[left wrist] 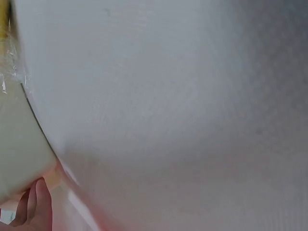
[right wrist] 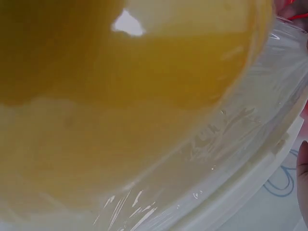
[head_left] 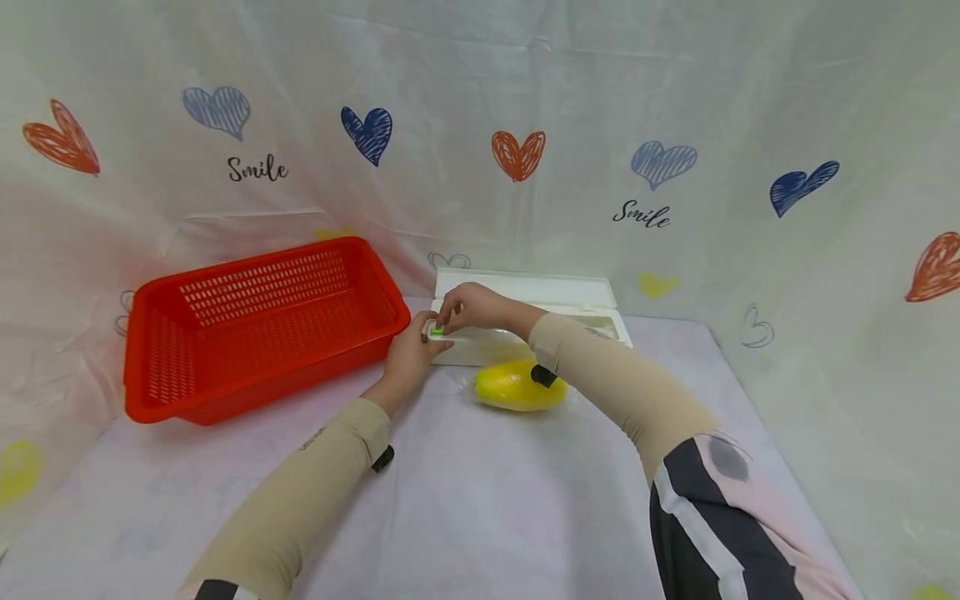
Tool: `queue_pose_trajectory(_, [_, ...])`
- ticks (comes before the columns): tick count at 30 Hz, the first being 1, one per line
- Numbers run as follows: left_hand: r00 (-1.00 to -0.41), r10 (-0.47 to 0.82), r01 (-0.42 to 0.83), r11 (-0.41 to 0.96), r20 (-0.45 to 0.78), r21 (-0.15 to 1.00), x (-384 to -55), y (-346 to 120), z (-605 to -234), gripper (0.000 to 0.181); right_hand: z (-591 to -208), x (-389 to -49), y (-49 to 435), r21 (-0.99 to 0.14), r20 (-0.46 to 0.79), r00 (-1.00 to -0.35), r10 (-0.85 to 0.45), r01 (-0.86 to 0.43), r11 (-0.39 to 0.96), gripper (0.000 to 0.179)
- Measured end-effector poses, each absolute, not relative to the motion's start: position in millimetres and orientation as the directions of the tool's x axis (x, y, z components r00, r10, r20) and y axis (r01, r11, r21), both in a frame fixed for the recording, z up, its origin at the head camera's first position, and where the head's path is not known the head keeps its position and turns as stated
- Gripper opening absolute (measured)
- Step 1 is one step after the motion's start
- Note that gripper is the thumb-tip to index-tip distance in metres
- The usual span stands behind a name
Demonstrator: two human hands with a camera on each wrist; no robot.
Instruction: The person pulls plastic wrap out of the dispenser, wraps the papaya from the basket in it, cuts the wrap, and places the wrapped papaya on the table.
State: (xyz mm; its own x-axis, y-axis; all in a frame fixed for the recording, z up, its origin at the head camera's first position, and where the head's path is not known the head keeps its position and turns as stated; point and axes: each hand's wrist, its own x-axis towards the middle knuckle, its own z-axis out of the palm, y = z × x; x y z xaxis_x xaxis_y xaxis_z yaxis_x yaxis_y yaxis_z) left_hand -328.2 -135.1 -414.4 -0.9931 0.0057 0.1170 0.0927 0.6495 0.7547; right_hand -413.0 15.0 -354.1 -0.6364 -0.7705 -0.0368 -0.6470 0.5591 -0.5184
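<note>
A long white cling film box [head_left: 459, 357] lies at the back of the table with its lid [head_left: 536, 288] raised. My left hand [head_left: 407, 358] grips the box's left end; in the left wrist view its fingers [left wrist: 41, 202] curl against the box's end. With bent fingers my right hand [head_left: 480, 307] pinches a small green slide cutter [head_left: 437, 331] at that same end. Clear cling film [right wrist: 240, 130] runs from the box's front towards a yellow, oval fruit [head_left: 510, 387] lying just before it. The right forearm partly covers the fruit and the box.
Left of the box stands a red plastic basket [head_left: 262, 354], its right end close by my left hand. A white cloth [head_left: 480, 500] covers the table. Behind hangs a white curtain [head_left: 450, 67] printed with hearts.
</note>
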Motion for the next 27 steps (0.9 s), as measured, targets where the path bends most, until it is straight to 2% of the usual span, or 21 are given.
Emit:
queue_pose_trajectory(12, [-0.995, 0.062, 0.102, 0.578, 0.081, 0.81, -335.8, -140.5, -418.5, 0.058, -352.7, -410.4, 12.0, -0.574, -0.079, -0.604, -0.793, -0.623, 0.532, 0.015])
queue_pose_trajectory(27, [-0.994, 0.106, 0.063, 0.623, -0.004, 0.78, -339.8, -143.0, -414.6, 0.06, -358.6, -414.1, 18.4, -0.6, -0.107, -0.572, -0.813, -0.615, 0.511, 0.02])
